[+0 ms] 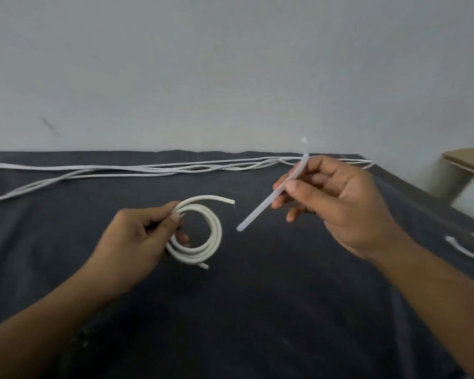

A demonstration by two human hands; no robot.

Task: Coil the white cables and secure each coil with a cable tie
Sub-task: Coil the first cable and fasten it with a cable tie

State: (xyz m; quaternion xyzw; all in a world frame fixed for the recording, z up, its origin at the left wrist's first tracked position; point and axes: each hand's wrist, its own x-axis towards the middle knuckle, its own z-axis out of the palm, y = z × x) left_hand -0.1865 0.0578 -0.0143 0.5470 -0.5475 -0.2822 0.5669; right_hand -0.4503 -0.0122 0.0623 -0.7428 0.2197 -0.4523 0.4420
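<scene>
Coil (200, 236) of white cable sits pinched in left hand (137, 236) above dark worktop (257, 310). Right hand (340, 203) fingers (290, 186) grip cable tie (274, 192); long axis slants far-right to near-left, free tip just right of coil & aimed at it. Uncoiled cables (148, 169) lie far.

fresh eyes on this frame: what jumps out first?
The two hands at centre: the left hand pinches a small coil of white cable above the dark cloth, and the right hand holds a translucent cable tie whose tip points at the coil, not yet around it. Behind them, uncoiled white cables stretch along the far edge.
</scene>
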